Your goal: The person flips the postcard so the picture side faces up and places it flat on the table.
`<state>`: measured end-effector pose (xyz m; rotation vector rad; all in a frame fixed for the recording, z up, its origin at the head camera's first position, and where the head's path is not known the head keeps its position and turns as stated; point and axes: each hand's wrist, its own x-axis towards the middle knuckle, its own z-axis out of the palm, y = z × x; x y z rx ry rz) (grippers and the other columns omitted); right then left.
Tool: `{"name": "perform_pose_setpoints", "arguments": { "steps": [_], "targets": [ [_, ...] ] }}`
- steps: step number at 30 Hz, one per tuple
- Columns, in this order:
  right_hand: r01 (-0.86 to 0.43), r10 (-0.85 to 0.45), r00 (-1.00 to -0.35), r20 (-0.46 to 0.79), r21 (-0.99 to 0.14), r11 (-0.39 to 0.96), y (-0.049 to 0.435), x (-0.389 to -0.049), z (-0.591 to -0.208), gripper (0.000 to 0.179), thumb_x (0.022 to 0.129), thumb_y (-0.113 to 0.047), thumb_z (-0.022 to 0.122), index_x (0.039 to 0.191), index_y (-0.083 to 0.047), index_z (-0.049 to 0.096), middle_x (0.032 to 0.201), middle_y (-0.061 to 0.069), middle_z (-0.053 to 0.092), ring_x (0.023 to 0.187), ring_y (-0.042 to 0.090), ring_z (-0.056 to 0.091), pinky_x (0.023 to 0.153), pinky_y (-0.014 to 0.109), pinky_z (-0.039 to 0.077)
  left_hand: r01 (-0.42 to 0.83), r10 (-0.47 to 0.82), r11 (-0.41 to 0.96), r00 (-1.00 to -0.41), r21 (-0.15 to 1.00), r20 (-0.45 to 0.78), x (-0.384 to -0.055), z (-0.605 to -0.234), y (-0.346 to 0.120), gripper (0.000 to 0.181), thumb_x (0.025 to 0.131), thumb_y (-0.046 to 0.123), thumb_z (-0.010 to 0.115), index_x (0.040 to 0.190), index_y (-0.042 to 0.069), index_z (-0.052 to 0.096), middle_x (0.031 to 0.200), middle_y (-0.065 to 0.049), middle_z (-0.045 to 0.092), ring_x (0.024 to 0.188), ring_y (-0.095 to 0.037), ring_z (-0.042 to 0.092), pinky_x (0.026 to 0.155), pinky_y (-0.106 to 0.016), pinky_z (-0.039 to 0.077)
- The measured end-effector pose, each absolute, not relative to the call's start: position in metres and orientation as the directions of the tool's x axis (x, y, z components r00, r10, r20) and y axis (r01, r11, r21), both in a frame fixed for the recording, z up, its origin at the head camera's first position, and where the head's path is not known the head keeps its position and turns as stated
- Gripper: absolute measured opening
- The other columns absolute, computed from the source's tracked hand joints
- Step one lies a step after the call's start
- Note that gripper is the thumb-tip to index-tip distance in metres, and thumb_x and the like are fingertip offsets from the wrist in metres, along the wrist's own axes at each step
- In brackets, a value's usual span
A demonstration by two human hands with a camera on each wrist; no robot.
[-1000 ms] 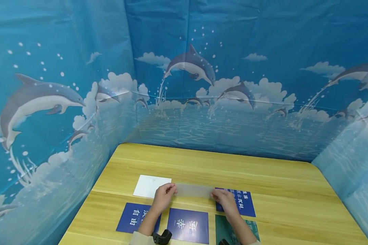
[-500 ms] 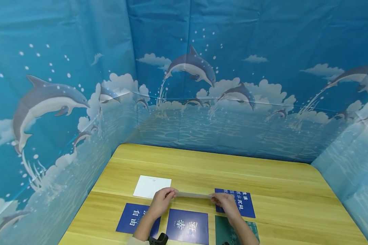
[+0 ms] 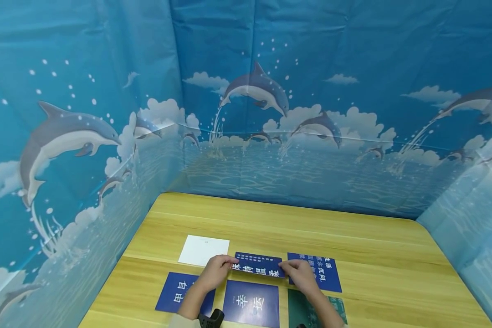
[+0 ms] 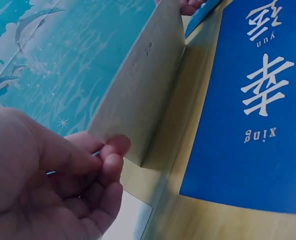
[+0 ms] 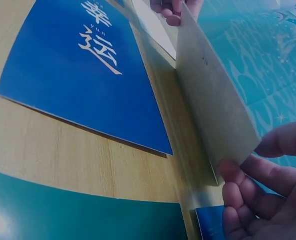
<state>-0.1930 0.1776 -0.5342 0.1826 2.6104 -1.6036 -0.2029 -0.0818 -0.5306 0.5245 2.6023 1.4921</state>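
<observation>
Both hands hold a blue postcard [image 3: 257,265] with white writing between them, above the table. My left hand [image 3: 215,274] pinches its left end, and my right hand [image 3: 303,276] pinches the right end. In the head view its printed face shows. Both wrist views show its pale back, with the postcard [image 4: 142,85] tilted up on its long edge; the left hand [image 4: 62,175] and the right hand [image 5: 268,185] each have thumb and fingers at one end. Below it lies another blue postcard [image 3: 251,314] with large white characters.
On the wooden table [image 3: 377,255], a white card [image 3: 202,249] lies at the back left. A blue card [image 3: 168,296] lies at the left, partly under the left arm. At the right are a blue card [image 3: 330,275] and a green card [image 3: 297,305]. A dolphin-print curtain [image 3: 270,173] surrounds the table.
The postcard between the hands has turned over its long axis: its pale back showed first, then it was nearly edge-on, and now its blue face shows. Both hands have shifted slightly nearer.
</observation>
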Motion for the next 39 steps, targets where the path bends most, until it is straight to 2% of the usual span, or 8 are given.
{"name": "perform_pose_setpoints", "arguments": {
  "steps": [5,8,14,29,39],
  "targets": [
    [0.076,0.039,-0.997,-0.065,-0.834,0.547,0.174,-0.194,-0.535,0.022,0.087,-0.019,0.061,0.093,0.000,0.071,0.069,0.002,0.060,0.056,0.014,0.047,0.048,0.027,0.037,0.274,0.334,0.537,-0.937,0.798,0.097,-0.203,-0.531,-0.077,0.027,0.088,-0.007,0.043,0.102,-0.007,0.066,0.101,-0.017,0.063,0.097,-0.033,0.057,0.079,-0.043,0.047],
    [0.046,0.028,-0.999,-0.036,-0.811,0.583,0.172,-0.197,-0.536,0.023,0.089,-0.017,0.059,0.097,0.001,0.070,0.065,0.002,0.057,0.051,0.014,0.046,0.045,0.027,0.036,0.268,0.325,0.584,-0.942,0.766,0.082,-0.205,-0.533,-0.073,0.029,0.087,-0.007,0.042,0.103,-0.007,0.066,0.102,-0.017,0.063,0.101,-0.035,0.056,0.083,-0.046,0.045],
    [0.046,0.036,-0.999,-0.030,-0.805,0.592,0.170,-0.202,-0.538,0.022,0.089,-0.014,0.057,0.097,0.003,0.068,0.067,0.002,0.058,0.045,0.013,0.045,0.041,0.028,0.036,0.265,0.304,0.659,-0.950,0.703,0.073,-0.209,-0.536,-0.064,0.030,0.084,-0.007,0.043,0.103,-0.006,0.066,0.102,-0.016,0.064,0.102,-0.033,0.057,0.084,-0.044,0.045],
    [0.027,0.025,-1.000,-0.013,-0.740,0.672,0.160,-0.207,-0.531,0.020,0.086,-0.009,0.056,0.092,0.005,0.069,0.077,0.007,0.062,0.048,0.012,0.046,0.041,0.027,0.035,0.215,0.238,0.734,-0.970,0.644,0.052,-0.208,-0.532,-0.059,0.029,0.080,-0.006,0.049,0.102,-0.005,0.067,0.098,-0.018,0.063,0.094,-0.033,0.058,0.078,-0.045,0.046],
    [0.061,0.039,-0.998,-0.047,-0.716,0.695,0.157,-0.209,-0.531,0.019,0.086,-0.008,0.056,0.091,0.005,0.068,0.076,0.008,0.062,0.049,0.013,0.049,0.042,0.027,0.038,0.245,0.228,0.792,-0.968,0.559,0.101,-0.210,-0.532,-0.056,0.029,0.075,-0.010,0.054,0.098,-0.002,0.070,0.092,-0.015,0.065,0.088,-0.034,0.059,0.076,-0.044,0.047]
  ]
}}
